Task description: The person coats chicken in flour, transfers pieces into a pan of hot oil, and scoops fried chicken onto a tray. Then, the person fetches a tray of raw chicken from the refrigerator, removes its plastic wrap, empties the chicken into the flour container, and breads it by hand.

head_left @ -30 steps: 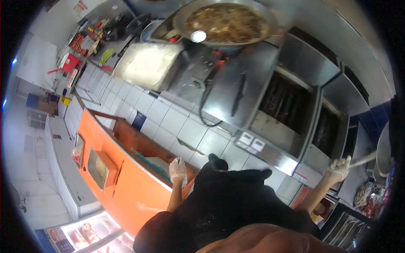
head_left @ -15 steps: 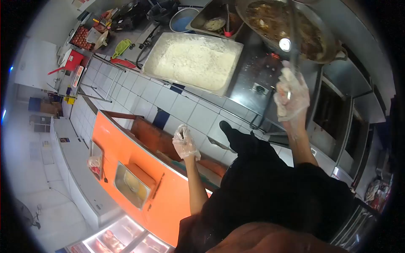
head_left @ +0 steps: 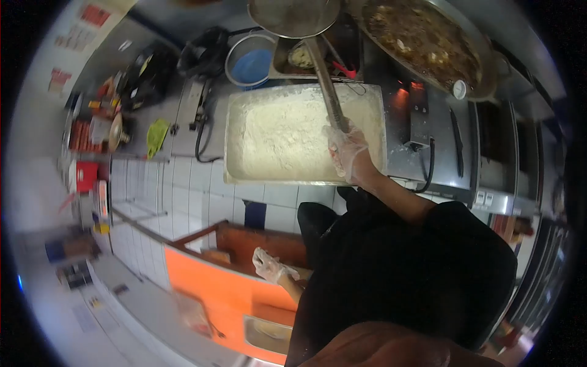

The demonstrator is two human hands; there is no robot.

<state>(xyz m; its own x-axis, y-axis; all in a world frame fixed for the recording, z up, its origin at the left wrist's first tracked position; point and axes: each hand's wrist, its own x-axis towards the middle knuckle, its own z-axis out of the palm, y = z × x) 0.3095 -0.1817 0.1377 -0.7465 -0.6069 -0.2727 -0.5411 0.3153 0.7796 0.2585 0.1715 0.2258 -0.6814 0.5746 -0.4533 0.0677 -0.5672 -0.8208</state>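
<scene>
My right hand (head_left: 350, 150), in a clear plastic glove, grips the long handle of a skimmer (head_left: 325, 79). The skimmer's round head (head_left: 293, 17) is at the top of the view, left of a large pan of bubbling oil (head_left: 422, 40). Below the handle is a metal tray (head_left: 227, 144) of pale flour (head_left: 281, 134). My gloved left hand (head_left: 270, 266) is held low over the orange counter's edge, away from the tray. Its fingers are loosely curled together, and I see nothing in them.
A dial thermometer (head_left: 460, 90) sits at the pan's rim. Behind the tray are a bowl with a blue inside (head_left: 252, 66) and a metal container (head_left: 281, 66) with red-handled tongs (head_left: 345, 70). A control box (head_left: 419, 125) with a cable stands right of the tray. The orange counter (head_left: 214, 293) is lower left.
My right hand has swung left from beside the pan to over the tray, carrying the skimmer away from the oil. The view has turned; my left hand stays low and curled.
</scene>
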